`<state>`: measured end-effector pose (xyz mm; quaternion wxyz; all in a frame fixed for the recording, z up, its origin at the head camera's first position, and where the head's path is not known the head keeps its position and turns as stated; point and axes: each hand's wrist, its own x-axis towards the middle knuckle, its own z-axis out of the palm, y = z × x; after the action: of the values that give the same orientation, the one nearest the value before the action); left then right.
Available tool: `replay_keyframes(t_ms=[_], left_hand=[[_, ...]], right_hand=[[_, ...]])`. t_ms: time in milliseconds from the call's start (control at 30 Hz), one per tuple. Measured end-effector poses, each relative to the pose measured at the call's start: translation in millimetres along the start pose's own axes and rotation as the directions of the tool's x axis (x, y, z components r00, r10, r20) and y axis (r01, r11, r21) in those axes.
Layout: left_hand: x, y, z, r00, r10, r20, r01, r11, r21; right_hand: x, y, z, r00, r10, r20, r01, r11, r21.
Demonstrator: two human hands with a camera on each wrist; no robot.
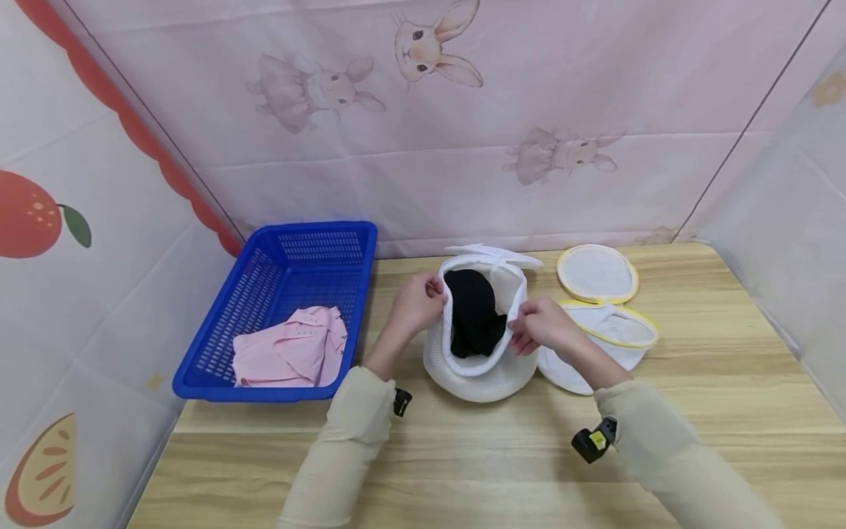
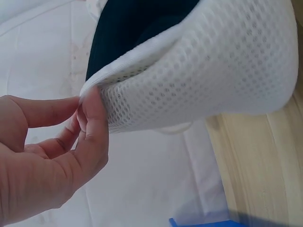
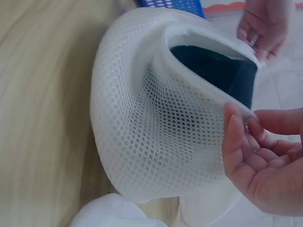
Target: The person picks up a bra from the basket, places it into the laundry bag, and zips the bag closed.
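A white mesh laundry bag (image 1: 485, 386) stands on the wooden table with its mouth open towards me. Inside it lies a bundled black garment (image 1: 471, 308). My left hand (image 1: 418, 301) pinches the left side of the bag's rim between thumb and fingers, as the left wrist view shows closely. On the opposite side, my right hand (image 1: 543, 325) pinches the rim too. In the right wrist view the mesh (image 3: 142, 118) bulges below the rim, and dark cloth (image 3: 213, 68) shows through the opening. The bag's lid flap (image 1: 492, 255) is folded back behind the mouth.
A blue plastic basket (image 1: 181, 386) at the left holds a folded pink garment (image 1: 291, 349). To the right of the bag lies another white mesh bag with yellow trim (image 1: 615, 334), its round lid (image 1: 597, 272) flipped back. A printed curtain (image 1: 429, 184) hangs behind the table.
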<state>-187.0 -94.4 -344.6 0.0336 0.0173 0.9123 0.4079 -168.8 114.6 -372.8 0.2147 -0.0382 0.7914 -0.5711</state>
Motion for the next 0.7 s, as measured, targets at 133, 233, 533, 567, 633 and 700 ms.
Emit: replay_keyframes(t_ms=[133,233,533,567,633,700], left_hand=[[2.8,-4.1,-5.4,0.998,-0.059,-0.006,0.058,0.995,-0.085],[3.7,-7.8,-11.4,0.995,-0.097,-0.028,0.095,0.992,-0.085],[5.0,-22.3,-29.9,0.987,-0.148,-0.062,0.147,0.989,-0.024],[4.8,-23.5,-32.2,0.987,-0.15,-0.06,0.149,0.989,-0.025],[4.3,-25.4,-37.0,0.986,-0.155,-0.052,0.154,0.988,-0.031],[3.3,-26.7,-41.9,0.986,-0.163,-0.038,0.161,0.986,-0.046]], right_hand=[[-1,-4,-9,0.999,0.034,0.041,-0.036,0.998,0.055],[-2,-6,-15,0.997,0.045,0.055,-0.048,0.998,0.049],[-5,-15,-34,0.995,0.069,0.068,-0.07,0.997,0.014],[-6,-15,-36,0.995,0.069,0.071,-0.07,0.997,0.016],[-7,-17,-39,0.995,0.066,0.074,-0.068,0.998,0.018],[-8,-17,-42,0.995,0.064,0.082,-0.066,0.998,0.018]])
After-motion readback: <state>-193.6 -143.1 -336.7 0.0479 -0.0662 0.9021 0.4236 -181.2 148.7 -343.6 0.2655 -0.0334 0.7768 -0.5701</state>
